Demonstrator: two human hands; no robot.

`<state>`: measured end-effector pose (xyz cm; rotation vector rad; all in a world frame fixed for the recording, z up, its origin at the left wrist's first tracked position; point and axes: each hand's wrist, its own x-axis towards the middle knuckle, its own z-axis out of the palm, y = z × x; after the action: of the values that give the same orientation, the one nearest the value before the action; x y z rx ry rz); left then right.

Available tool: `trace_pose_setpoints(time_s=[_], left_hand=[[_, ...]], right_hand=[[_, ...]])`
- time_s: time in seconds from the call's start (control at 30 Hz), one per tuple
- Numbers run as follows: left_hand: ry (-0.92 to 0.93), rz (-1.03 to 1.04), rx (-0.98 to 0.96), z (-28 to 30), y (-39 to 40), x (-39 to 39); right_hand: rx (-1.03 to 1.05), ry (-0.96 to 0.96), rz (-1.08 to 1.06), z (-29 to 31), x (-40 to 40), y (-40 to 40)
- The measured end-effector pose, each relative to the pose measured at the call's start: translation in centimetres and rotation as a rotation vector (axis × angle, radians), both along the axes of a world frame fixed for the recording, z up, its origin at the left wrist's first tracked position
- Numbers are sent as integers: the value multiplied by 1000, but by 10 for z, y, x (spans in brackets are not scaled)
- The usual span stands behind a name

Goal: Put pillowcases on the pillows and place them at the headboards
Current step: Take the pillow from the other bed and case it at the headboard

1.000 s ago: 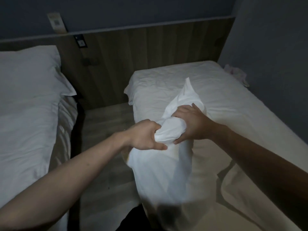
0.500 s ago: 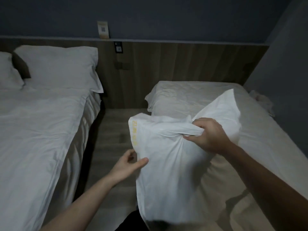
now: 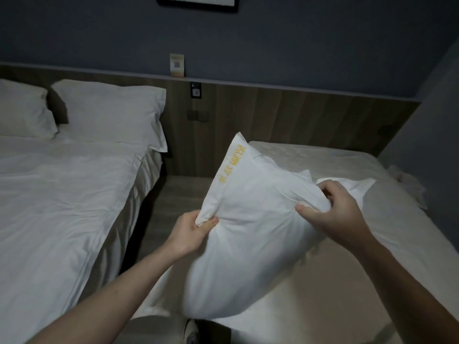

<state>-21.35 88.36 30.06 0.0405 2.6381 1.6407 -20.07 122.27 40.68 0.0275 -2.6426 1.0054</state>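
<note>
White cotton pillow (image 3: 248,244), plump and yielding, is hanging above the near end of the right-hand bed (image 3: 335,281), well short of the headboard (image 3: 298,115). Left hand (image 3: 191,234) is pinching the lower corner of its yellow-lettered edge; right hand (image 3: 335,214) is gripping bunched pillowcase (image 3: 310,192) cloth at the top. Likely light, floppy, sagging between holds; corners and seams probably offer the surest grip. Fabric is looking smooth, faintly creased.
</note>
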Motion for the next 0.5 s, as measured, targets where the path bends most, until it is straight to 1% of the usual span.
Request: trace_pose_setpoints(time_s=[0.07, 0.17, 0.23, 0.3, 0.37, 0.43, 0.5], left_hand=[[61, -84, -37, 8, -8, -12], [183, -243, -259, 21, -10, -28], [237, -308, -367, 23, -13, -41], [255, -324, -391, 24, -23, -57], [247, -335, -372, 27, -41, -76], [210, -352, -337, 31, -65, -96], [154, -375, -308, 36, -89, -115]], right_hand=[[-77, -35, 10, -1, -12, -10], [-155, -92, 102, 3, -41, -34], [-256, -196, 174, 0, -68, -50], [-335, -298, 198, -11, -98, -63], [-399, -396, 207, -26, -122, -73], [-457, -513, 259, -43, -136, -83], [-466, -600, 289, -59, -147, -94]])
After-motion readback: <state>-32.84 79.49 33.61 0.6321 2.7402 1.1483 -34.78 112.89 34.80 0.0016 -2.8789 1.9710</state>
